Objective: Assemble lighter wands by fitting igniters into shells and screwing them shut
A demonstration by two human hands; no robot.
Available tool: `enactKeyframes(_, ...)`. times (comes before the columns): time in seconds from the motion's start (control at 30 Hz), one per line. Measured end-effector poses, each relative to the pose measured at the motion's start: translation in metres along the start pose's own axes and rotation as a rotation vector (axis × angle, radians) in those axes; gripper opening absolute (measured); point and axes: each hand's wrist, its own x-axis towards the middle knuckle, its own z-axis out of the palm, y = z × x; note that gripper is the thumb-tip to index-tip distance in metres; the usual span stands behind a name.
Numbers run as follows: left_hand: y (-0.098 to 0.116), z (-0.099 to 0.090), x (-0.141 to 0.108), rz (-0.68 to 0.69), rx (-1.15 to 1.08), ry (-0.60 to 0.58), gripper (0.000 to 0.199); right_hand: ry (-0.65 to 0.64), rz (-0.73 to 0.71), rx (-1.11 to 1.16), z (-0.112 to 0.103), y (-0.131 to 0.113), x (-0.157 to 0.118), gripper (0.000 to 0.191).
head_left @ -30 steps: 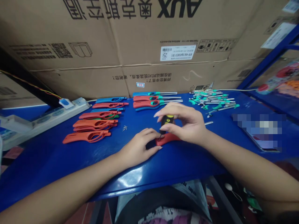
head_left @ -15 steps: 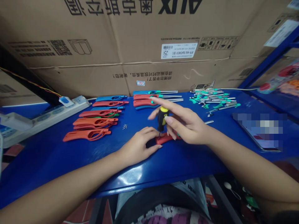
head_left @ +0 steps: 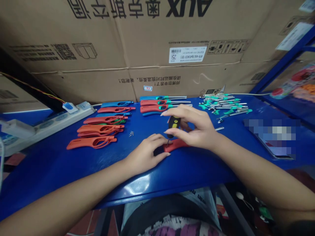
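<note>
My right hand is closed around a short black and yellow screwdriver. The screwdriver's tip touches the near-left end of a red lighter lying on the blue table. My left hand pinches that same end between thumb and fingers. A metal tube end shows to the right, past my right hand, which hides most of the lighter's far part. A few small screws lie left of my left hand.
Empty lighter casings lie in a column at left. Lighters with metal tubes sit behind my hands. Green-and-metal inner parts are piled at back right, near a phone. A power strip borders the left; a cardboard box stands behind.
My right hand has shifted its fingers on the screwdriver, and the handle now leans further right. The screwdriver's tip and my left hand stay in place.
</note>
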Motion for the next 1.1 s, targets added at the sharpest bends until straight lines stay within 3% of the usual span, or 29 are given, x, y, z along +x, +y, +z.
enactKeyframes(0.07,0.001,0.0,0.0,-0.006,-0.004,0.003,0.027,0.026,-0.065,-0.071,0.001,-0.001,0.0,0.035)
enactKeyframes(0.23,0.001,-0.001,0.0,-0.024,-0.003,-0.014,0.025,-0.071,0.018,0.139,0.003,-0.006,0.001,0.037)
enactKeyframes(0.37,-0.001,0.001,0.0,-0.016,0.017,0.003,0.02,0.019,-0.137,-0.088,0.005,-0.007,-0.001,0.023)
enactKeyframes(0.47,-0.001,0.001,0.0,-0.013,0.01,0.009,0.017,-0.032,-0.17,-0.203,0.004,-0.009,-0.002,0.032)
enactKeyframes(0.57,-0.001,0.002,0.0,-0.017,-0.007,0.011,0.018,-0.149,-0.093,-0.018,0.003,-0.015,0.0,0.042)
enactKeyframes(0.67,-0.002,0.003,-0.001,-0.036,-0.033,0.018,0.016,-0.139,-0.066,0.085,0.006,-0.021,0.002,0.037)
enactKeyframes(0.77,-0.003,0.005,-0.001,-0.026,-0.075,0.045,0.013,-0.093,-0.118,-0.08,0.01,-0.023,0.0,0.028)
enactKeyframes(0.87,-0.002,0.005,0.0,-0.007,-0.075,0.046,0.012,-0.015,-0.196,-0.228,0.012,-0.022,-0.002,0.031)
enactKeyframes(0.93,-0.001,0.004,0.001,-0.014,-0.042,0.038,0.014,0.011,-0.177,-0.163,0.01,-0.021,0.0,0.032)
enactKeyframes(1.1,0.0,0.002,0.001,-0.014,0.038,0.006,0.018,-0.087,-0.032,0.201,-0.001,-0.018,0.006,0.028)
